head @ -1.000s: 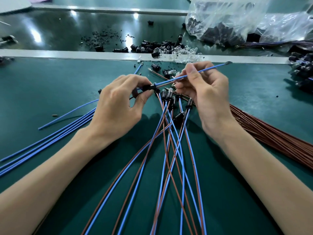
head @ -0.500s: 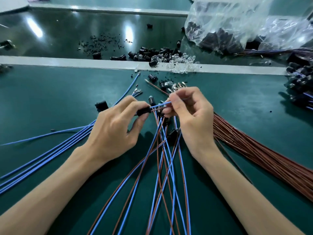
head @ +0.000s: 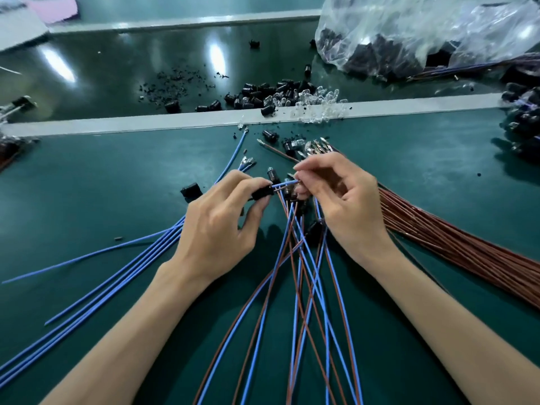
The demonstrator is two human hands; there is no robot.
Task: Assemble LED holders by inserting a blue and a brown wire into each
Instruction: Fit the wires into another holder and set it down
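Assembly in progress at the middle of the green bench (head: 87, 185): the left hand (head: 216, 229) pinches 1 black LED holder (head: 262, 192) between thumb and forefinger, its open end turned rightward so a wire can enter straight. The right hand (head: 344, 206), fingers curled, pinches a blue wire (head: 285, 183) close to its tip, probably to keep it stiff where it meets the holder. Whether a brown lead is already seated cannot be told. Loose blue wires (head: 117, 276) fan toward the left edge and a brown bundle (head: 453, 238) toward the right edge, apparently sorted by colour for easy picking. Wired assemblies (head: 295, 273) trail to the near edge. Spare holders (head: 263, 93) and clear LEDs (head: 318, 100) lie by the far strip.
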